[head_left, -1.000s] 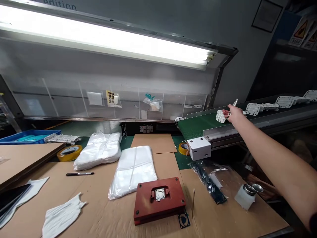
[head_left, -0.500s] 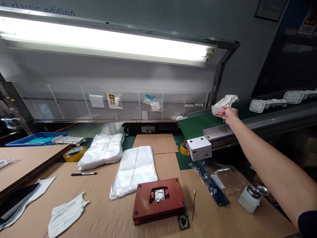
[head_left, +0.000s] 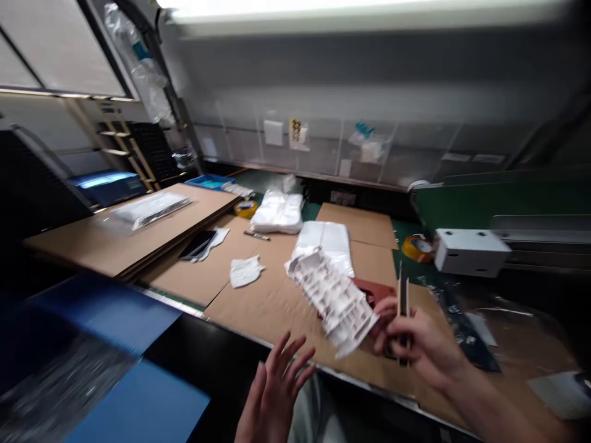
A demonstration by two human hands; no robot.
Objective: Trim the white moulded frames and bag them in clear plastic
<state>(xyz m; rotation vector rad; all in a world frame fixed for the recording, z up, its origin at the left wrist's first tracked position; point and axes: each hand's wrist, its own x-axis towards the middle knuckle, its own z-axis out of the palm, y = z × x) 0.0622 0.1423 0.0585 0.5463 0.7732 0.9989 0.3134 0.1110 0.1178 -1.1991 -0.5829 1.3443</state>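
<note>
My right hand [head_left: 409, 341] is closed on a white moulded plastic part [head_left: 330, 292] with ribbed cells, held tilted over the front edge of the bench. A thin metal tool [head_left: 403, 295] sticks up from the same hand. My left hand [head_left: 277, 384] is raised below the part with its fingers spread, holding nothing and not touching it. A red block fixture [head_left: 372, 289] lies on the cardboard just behind the part, mostly hidden by it. The picture is smeared by head motion.
Cardboard sheets [head_left: 258, 301] cover the bench. On them lie stacks of clear bags [head_left: 279, 212], a white glove [head_left: 244, 271], a pen [head_left: 257, 235] and yellow tape rolls [head_left: 244, 208]. A green conveyor [head_left: 489, 200] with a white end box [head_left: 468, 252] runs at right. Blue bins [head_left: 111, 320] sit at lower left.
My right hand has come back from the conveyor to the bench front, carrying the white part. The view has swung left and down. My left hand has come into view.
</note>
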